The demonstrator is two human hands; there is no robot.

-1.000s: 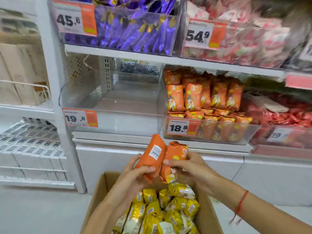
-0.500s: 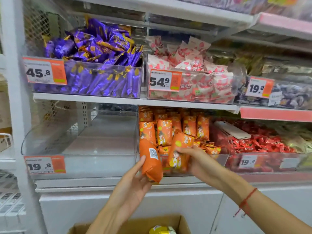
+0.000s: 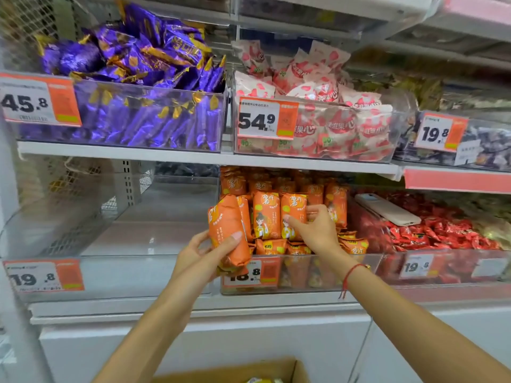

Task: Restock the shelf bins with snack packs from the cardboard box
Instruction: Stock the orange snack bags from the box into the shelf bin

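Note:
My left hand (image 3: 204, 252) grips an orange snack pack (image 3: 226, 230) just in front of the clear bin (image 3: 304, 275) of orange packs on the lower shelf. My right hand (image 3: 315, 230) reaches into that bin and pinches another orange pack (image 3: 293, 214), standing it upright in the front row among several like it. The cardboard box (image 3: 249, 369) shows only its top edge at the bottom of the view, with a yellow pack peeking out.
An empty clear bin (image 3: 110, 244) sits left of the orange bin. Red packs with a beige phone-like object (image 3: 387, 210) on top fill the bin to the right. Above are bins of purple packs (image 3: 132, 106) and pink-white packs (image 3: 318, 120).
Both hands lifted the orange packs from the box up to the shelf. My right hand moved its pack into the orange bin; the left pack rose to the bin's front edge.

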